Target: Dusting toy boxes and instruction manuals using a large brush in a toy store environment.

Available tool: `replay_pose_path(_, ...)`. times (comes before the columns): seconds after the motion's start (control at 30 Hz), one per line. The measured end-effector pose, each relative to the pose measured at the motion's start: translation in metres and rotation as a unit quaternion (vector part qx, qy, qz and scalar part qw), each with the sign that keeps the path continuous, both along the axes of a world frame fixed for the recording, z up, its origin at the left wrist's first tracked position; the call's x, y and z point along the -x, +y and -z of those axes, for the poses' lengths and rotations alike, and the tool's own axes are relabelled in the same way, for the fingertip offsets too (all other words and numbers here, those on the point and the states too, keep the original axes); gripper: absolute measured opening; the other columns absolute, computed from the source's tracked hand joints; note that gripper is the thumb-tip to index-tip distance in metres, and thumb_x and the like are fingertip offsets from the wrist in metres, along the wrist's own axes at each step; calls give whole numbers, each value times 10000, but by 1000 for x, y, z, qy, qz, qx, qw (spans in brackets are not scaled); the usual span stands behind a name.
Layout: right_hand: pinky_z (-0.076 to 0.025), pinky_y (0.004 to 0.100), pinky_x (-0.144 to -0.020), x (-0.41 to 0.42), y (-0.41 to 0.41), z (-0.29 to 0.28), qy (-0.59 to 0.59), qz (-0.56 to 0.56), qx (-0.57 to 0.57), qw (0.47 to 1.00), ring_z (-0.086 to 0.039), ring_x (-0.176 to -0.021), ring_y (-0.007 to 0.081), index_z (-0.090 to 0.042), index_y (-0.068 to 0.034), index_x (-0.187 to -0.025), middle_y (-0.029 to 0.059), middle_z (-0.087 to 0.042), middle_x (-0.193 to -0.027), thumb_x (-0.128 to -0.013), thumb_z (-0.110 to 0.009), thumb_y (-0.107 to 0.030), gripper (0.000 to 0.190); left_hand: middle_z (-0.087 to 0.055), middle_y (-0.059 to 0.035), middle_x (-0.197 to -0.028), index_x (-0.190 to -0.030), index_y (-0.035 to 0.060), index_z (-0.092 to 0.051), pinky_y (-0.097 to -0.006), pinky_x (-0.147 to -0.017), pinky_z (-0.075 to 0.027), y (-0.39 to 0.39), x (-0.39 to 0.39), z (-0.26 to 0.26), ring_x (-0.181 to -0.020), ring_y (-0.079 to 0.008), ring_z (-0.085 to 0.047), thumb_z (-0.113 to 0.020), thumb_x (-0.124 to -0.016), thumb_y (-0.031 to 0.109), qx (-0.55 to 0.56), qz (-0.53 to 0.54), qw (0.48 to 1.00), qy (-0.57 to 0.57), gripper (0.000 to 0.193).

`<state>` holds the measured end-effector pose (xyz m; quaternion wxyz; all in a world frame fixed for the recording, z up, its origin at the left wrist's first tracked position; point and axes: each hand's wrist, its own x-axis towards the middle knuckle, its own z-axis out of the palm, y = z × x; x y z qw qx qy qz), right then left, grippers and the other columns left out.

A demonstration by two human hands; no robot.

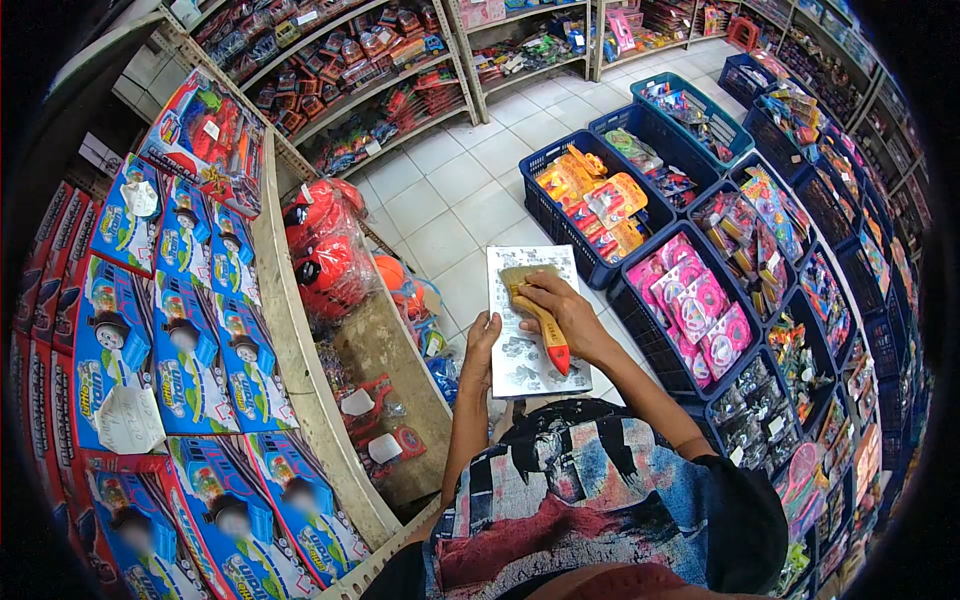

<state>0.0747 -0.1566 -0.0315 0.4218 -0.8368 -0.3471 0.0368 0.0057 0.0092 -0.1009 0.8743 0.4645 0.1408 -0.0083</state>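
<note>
In front of my body, my left hand [482, 346] grips the left edge of a flat white box [529, 379] printed with grey pictures. My right hand [566, 311] holds a wide paintbrush [541, 319] with a yellow, red-tipped handle. Its pale bristles lie over the upper part of the box's printed face, and the handle points back toward me. Part of the print is hidden behind the brush and my right hand.
To my left, a shelf holds blue toy train boxes [184, 352]; red plush toys [322, 255] in plastic sit lower down. Dark blue crates [559, 240] of packaged toys line my right. Metal shelving [465, 67] stands beyond the white tiled floor [480, 199].
</note>
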Motion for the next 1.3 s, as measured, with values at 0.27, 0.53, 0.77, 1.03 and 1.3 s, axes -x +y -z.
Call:
replay_pose_path(0.27, -396, 390, -967, 1, 2, -4, 12, 0, 1, 1000, -440, -1192, 322, -572, -42, -1156, 144, -478, -1261, -767, -664, -259, 455, -581, -125, -981, -1151, -31, -449, -265, -665, -519, -1, 0, -4, -807, -164, -615, -546, -892, 342, -21, -8, 1000, 1, 465)
replay_pose_path(0.53, -392, 387, -971, 6, 1, -3, -14, 3, -5, 1000, -437, -1194, 324, -568, -39, -1161, 155, -484, -1250, -763, -669, -252, 462, -581, -111, -966, -1138, -23, -457, -261, -655, -515, -5, 0, -7, -786, -159, -610, -543, -893, 350, -15, -19, 1000, -10, 455)
replay_pose_path(0.77, -395, 384, -966, 11, 4, 6, -39, -26, -7, 999, -448, -1181, 328, -573, -39, -1154, 173, -487, -1239, -762, -668, -273, 466, -582, -99, -922, -1109, -2, -469, -257, -612, -511, -5, 0, -13, -734, -145, -603, -528, -902, 344, -6, -21, 1000, -9, 407)
replay_pose_path(1.03, -395, 382, -962, 9, 1, -6, -15, -29, -3, 999, -458, -1168, 330, -571, -37, -1156, 178, -485, -1236, -774, -656, -288, 465, -583, -99, -917, -1116, -16, -460, -255, -611, -506, -4, -1, -8, -728, -144, -603, -514, -911, 335, -9, -30, 1000, 1, 410)
replay_pose_path(1.3, -395, 382, -961, 6, 1, -2, 1, -24, -11, 1000, -463, -1164, 331, -581, -20, -1138, 180, -489, -1234, -780, -652, -283, 449, -587, -113, -950, -1151, -27, -447, -259, -648, -516, -3, 0, -8, -762, -155, -613, -534, -901, 340, -12, -21, 1000, -1, 452)
